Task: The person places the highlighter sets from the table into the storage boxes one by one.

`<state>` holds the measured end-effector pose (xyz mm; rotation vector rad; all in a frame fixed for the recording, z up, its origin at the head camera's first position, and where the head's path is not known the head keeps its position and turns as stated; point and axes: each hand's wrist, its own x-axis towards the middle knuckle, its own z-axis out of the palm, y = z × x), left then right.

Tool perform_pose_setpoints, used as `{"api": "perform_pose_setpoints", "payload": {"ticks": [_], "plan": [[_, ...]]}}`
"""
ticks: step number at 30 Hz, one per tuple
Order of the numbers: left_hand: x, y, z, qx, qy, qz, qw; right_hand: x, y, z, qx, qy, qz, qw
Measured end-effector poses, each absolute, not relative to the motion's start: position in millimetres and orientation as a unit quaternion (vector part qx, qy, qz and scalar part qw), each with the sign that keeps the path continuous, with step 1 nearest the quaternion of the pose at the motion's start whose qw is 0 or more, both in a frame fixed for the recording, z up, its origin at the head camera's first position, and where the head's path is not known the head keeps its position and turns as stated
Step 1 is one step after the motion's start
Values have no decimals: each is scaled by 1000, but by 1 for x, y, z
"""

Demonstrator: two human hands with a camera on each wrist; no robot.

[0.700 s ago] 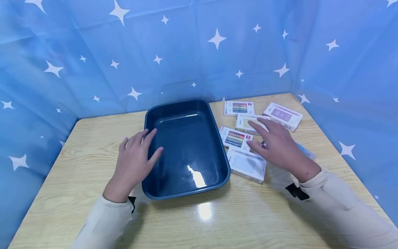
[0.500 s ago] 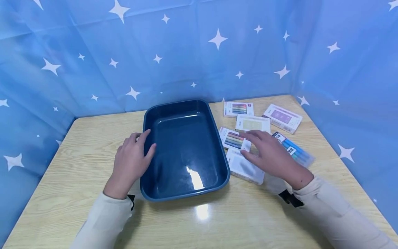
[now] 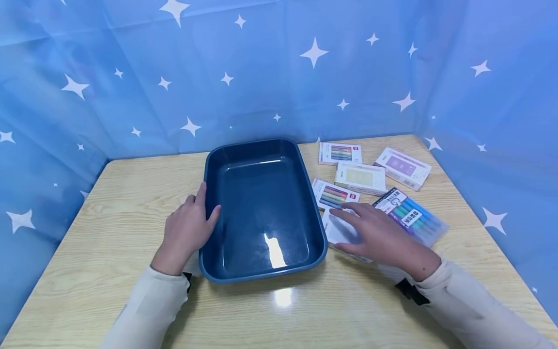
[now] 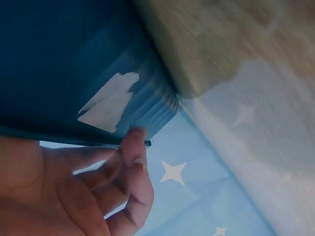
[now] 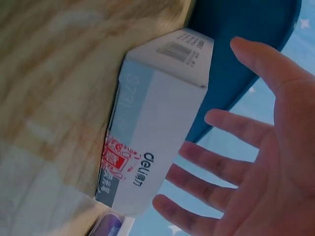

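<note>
A dark blue plastic tub (image 3: pixel 266 208) stands mid-table. My left hand (image 3: pixel 185 232) holds its left rim, thumb over the inside and fingers outside; in the left wrist view, a fingertip touches the outer wall near a torn white label (image 4: pixel 110 101). My right hand (image 3: pixel 383 237) hovers with spread fingers above a white box (image 3: pixel 337 229) printed with "deli", right of the tub. The right wrist view shows a gap between the fingers and this box (image 5: pixel 165 113). In the head view, the hand hides part of the box.
Beyond the right hand lie two boxes with coloured pens pictured, the nearer box (image 3: pixel 333 194) and farther box (image 3: pixel 340 153). A yellow-panelled box (image 3: pixel 360 177), a purple-panelled box (image 3: pixel 403 167) and a clear pack of blue-green pens (image 3: pixel 411 215) lie rightward. A starry curtain (image 3: pixel 261 72) stands behind.
My left hand has come down onto the tub's left rim. The right hand has moved left and nearer me, over the white box, uncovering the yellow-panelled box and the pen pack.
</note>
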<state>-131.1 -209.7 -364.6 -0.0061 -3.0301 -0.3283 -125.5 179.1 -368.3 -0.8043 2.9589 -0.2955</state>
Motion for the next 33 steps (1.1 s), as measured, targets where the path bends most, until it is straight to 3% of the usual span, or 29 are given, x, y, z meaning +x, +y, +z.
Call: {"api": "perform_pose_setpoints", "payload": {"ticks": [7, 33], "plan": [[-132, -208, -365, 7, -996, -92, 1, -122, 180, -375, -283, 954, -98, 29], [-134, -209, -367, 8, -995, -99, -22, -124, 182, -382, -295, 950, -95, 33]]}}
